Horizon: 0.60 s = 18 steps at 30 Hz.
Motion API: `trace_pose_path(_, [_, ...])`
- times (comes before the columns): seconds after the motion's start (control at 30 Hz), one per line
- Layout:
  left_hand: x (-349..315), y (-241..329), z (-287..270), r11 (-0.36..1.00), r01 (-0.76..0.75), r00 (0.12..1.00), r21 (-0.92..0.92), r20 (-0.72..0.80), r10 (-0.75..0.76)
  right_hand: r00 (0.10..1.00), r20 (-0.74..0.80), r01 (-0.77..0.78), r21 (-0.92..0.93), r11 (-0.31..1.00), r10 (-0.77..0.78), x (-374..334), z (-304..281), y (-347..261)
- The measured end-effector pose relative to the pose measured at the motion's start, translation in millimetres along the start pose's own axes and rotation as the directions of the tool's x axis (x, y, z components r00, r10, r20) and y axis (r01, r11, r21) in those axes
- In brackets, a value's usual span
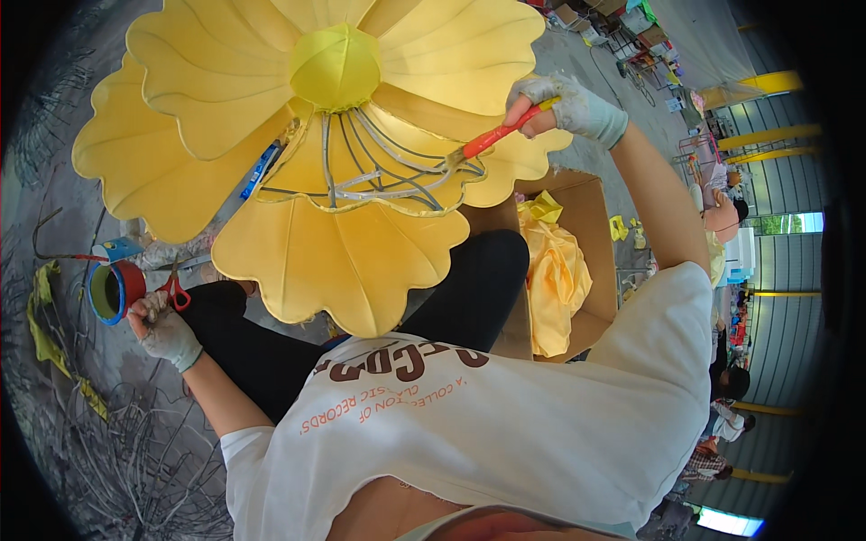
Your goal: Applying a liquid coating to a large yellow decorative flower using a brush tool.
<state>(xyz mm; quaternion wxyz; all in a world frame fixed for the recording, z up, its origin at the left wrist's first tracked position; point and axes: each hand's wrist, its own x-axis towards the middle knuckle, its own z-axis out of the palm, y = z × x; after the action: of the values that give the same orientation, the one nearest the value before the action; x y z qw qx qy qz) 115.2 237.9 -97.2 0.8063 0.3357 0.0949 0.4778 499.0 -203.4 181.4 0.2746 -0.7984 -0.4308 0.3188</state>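
A large yellow fabric flower (343, 261) with scalloped petals stands before me, a yellow-green dome (336, 68) at its middle. One petal section lacks a cover on top, so its grey wire frame (327, 162) shows. My right hand (552, 101), in a pale fingerless glove, is closed round a red-handled paintbrush (494, 140). Its bristles meet the frame's right edge by the fabric rim. At the lower left my left hand (165, 334), gloved alike, grips a round red tub (133, 281) with a blue rim. Red-handled scissors (177, 296) lie just beside that hand.
An open cardboard box (591, 216) with yellow satin cloth (552, 279) stands right of my knee. Tangled wire (135, 460) covers the floor at lower left, near yellow scraps (43, 316). A slim blue tool (261, 169) rests against the petals. People work along the right side.
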Motion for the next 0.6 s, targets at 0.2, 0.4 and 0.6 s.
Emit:
trace_pose_path(0.2, [-1,-1,5,1.000,0.026,1.000,0.008,0.002,-0.026,0.993,0.074,-0.104,0.191,0.976,0.091,40,10,38])
trace_pose_path(0.4, [0,0,3,1.000,0.012,1.000,0.012,-0.005,-0.012,0.992,-0.023,-0.117,0.143,0.983,0.122,78,32,48])
trace_pose_path(0.6, [-2,1,0,1.000,0.021,1.000,0.001,0.009,-0.021,0.946,-0.095,-0.237,0.447,0.863,0.309,61,-10,16])
